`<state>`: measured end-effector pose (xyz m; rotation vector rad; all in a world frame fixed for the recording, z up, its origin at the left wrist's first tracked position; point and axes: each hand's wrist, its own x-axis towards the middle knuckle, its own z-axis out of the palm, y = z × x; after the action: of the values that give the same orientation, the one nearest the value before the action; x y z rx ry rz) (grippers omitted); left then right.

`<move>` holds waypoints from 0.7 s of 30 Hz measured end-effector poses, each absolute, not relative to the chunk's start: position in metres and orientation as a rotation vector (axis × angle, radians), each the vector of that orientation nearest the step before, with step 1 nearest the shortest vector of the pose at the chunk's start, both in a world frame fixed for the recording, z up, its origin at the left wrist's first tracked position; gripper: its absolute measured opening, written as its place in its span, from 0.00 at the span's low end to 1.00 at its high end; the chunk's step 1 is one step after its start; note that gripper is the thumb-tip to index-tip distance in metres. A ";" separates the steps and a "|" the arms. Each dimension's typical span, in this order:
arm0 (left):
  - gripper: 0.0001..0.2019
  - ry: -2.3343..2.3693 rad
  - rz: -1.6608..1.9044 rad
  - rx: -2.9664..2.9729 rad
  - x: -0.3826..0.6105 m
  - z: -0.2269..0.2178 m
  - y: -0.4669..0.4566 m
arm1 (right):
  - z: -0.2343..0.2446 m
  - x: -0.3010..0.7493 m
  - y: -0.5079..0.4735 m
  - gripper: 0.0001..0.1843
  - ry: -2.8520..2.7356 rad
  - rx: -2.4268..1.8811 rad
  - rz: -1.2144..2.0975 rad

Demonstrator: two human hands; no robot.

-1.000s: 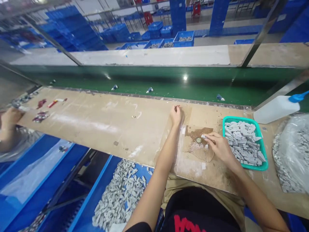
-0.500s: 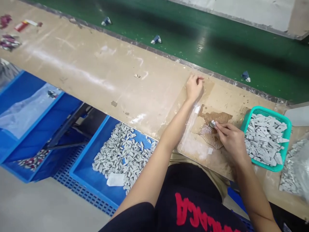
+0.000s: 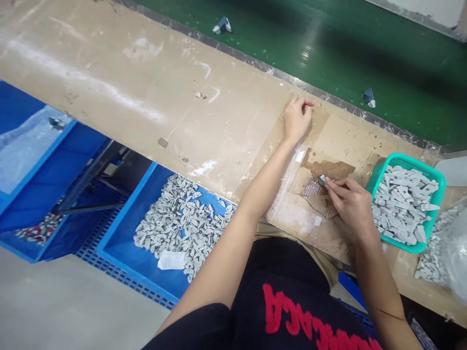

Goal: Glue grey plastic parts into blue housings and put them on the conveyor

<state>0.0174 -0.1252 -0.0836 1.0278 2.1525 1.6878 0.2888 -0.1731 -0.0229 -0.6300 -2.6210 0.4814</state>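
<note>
**One Pinch at a Time on the Line**

At a scuffed wooden workbench [image 3: 109, 102] beside a green conveyor belt [image 3: 328, 48], a worker's right hand [image 3: 352, 206] closes thumb and forefinger on a small grey piece [image 3: 322, 181], holding it just above a ribbed mat [image 3: 316, 195]. The piece sits at the very tips of the fingers, and the view there is poor: the fingers hide most of it, so its exact shape is hard to make out. A pinch this close to the tip, with the wrist low and the fingers angled down, looks like the sound way to handle something so small, since it leaves the piece in sight.

The left hand [image 3: 298, 121] stays apart from it, resting on a clear plastic sheet [image 3: 288, 209] near the belt side of the bench, its fingers loosely curled and apparently holding nothing. Both forearms reach forward from the body and angle toward each other.

Just right of the right hand, a teal plastic basket [image 3: 372, 187] holds a heap of similar grey pieces. More lie in a clear plastic bag [image 3: 450, 255] at the bench's right end, and in a blue crate [image 3: 126, 208] below the near edge.
</note>
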 end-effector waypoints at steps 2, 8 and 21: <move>0.11 2.164 1.679 1.031 0.017 -0.083 -0.125 | -0.020 0.288 -0.174 0.11 -2.587 -0.621 0.477; 0.11 2.209 1.623 1.029 0.019 -0.079 -0.127 | -0.016 0.288 -0.175 0.12 -2.422 -0.632 0.449; 0.10 2.285 1.440 1.107 0.024 -0.062 -0.043 | -0.023 0.291 -0.174 0.17 -2.460 -0.632 0.577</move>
<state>0.0240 -0.0428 -0.0624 1.1072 2.2846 1.4400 0.2914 -0.1744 -0.0226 -0.6321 -2.4599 0.5775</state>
